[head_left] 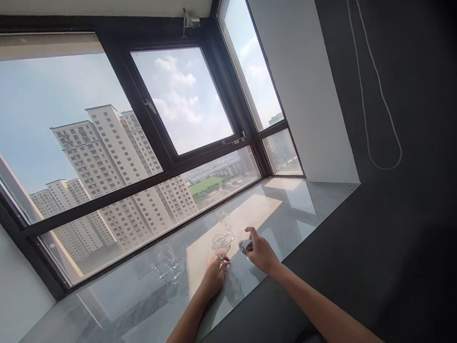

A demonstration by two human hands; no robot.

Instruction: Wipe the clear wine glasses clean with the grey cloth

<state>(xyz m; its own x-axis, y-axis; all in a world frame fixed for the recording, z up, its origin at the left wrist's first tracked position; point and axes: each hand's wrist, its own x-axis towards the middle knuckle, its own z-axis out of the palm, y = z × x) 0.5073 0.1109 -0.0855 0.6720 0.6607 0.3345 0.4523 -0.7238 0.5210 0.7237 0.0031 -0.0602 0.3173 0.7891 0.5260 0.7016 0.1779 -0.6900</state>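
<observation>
My left hand (214, 275) is closed around the lower part of a stemmed wine glass (220, 242), whose bowl rises above my fingers. To its right, my right hand (261, 252) grips a bunched grey cloth (245, 246) between thumb and fingers, with the index finger raised. The cloth is a short way from the glass, not touching it. Just behind stands another clear wine glass (225, 221) on the sunlit sill. My fingers hide the stem of the held glass.
Two more wine glasses (167, 259) stand close together on the glossy marble sill (135, 300), to the left. Dark-framed windows (171, 164) run along the back. A looped blind cord (383, 167) hangs at the right by the dark wall. The sill's front edge lies below my hands.
</observation>
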